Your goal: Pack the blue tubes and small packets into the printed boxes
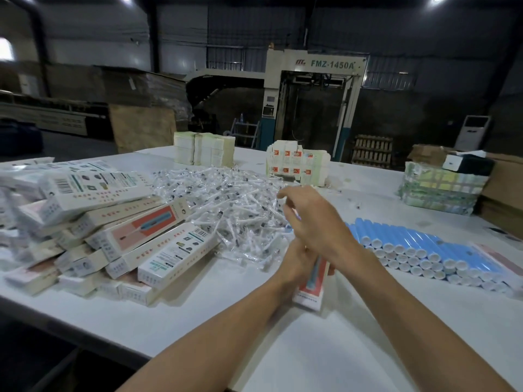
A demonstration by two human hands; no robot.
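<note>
Box (309, 292), red and white with a blue tube printed on it, stands tilted near the middle of the table (311, 352), its lower end close to the tabletop. The left hand (295, 260) grips it around its upper part, fingers curled round it. The right hand (311, 219) sits just above, crossing over the left, fingers loosely bent and blurred; whether it pinches anything cannot be told. Behind the hands lies a wide heap of packets (226, 205), clear wrappers with small dark parts inside. To the right, tubes (418, 250) lie side by side in stacked rows, blue bodies with white caps facing the person. To the left, a loose pile of boxes (119, 222) leans in several directions, some showing barcodes, some the red front. At the far edge stand two stacks of flat cartons (203, 148) and a lower printed stack (297, 162); a wrapped bundle (438, 190) sits at the far right beside brown cardboard (503, 188). A machine (325, 65) marked FMZ-1450A stands beyond the table.
</note>
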